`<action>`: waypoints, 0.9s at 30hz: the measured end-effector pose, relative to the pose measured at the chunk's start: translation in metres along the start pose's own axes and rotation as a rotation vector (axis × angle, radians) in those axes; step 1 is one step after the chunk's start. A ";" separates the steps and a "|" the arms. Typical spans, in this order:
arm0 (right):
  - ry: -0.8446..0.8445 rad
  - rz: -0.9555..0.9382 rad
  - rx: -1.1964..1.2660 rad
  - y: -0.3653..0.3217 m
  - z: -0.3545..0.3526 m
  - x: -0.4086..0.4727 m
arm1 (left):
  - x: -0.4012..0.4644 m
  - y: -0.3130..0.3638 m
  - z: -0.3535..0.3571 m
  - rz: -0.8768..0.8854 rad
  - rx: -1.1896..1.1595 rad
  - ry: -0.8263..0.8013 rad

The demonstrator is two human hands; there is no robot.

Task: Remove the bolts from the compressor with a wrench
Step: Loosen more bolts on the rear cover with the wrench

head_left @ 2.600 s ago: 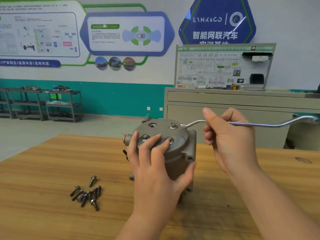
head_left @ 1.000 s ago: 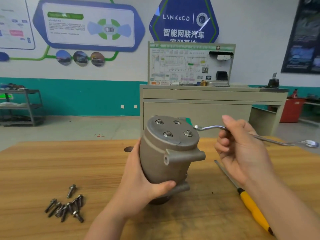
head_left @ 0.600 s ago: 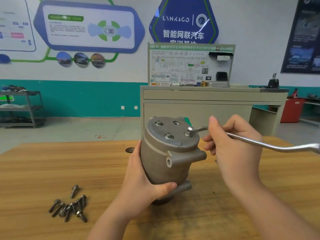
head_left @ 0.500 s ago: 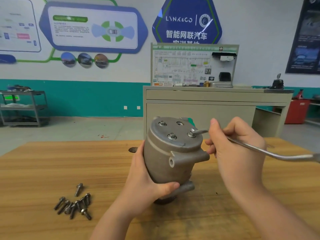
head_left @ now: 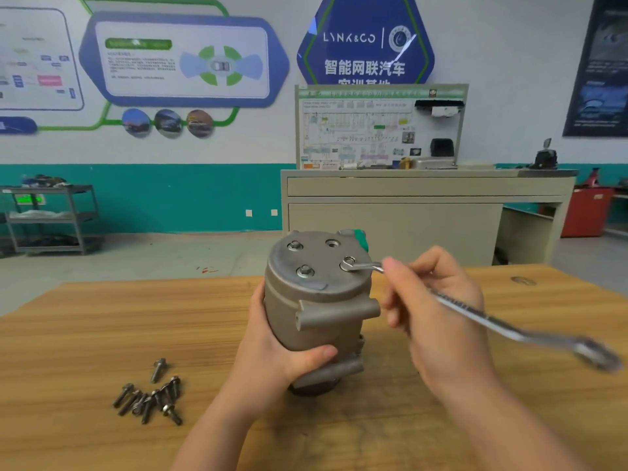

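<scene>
Gripping the compressor [head_left: 316, 300] upright on the desk [head_left: 102, 334], the left hand [head_left: 272, 355] steadies it while the right hand [head_left: 438, 314] holds the wrench [head_left: 475, 314], ring seated on the right-hand bolt [head_left: 348, 263]; next, likely swing the handle to loosen it.

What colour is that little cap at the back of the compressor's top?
Green. The cap shows on the compressor in the head view.
</scene>
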State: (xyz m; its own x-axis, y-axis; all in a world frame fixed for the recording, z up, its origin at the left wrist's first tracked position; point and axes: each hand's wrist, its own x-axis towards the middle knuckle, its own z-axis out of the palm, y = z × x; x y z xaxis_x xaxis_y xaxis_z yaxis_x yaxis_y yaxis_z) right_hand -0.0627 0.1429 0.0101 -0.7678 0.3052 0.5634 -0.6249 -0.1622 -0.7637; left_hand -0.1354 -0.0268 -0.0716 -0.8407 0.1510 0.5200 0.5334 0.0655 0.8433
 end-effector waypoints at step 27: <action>0.080 -0.716 -0.627 0.005 0.021 0.010 | -0.001 0.001 0.002 0.033 -0.022 0.030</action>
State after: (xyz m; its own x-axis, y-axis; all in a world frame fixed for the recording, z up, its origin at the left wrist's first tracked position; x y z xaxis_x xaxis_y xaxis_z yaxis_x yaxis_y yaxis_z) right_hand -0.0768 0.1256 0.0188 -0.2058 0.2036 0.9572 -0.7351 0.6135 -0.2885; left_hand -0.1332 -0.0250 -0.0714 -0.8255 0.1234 0.5508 0.5587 0.0397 0.8284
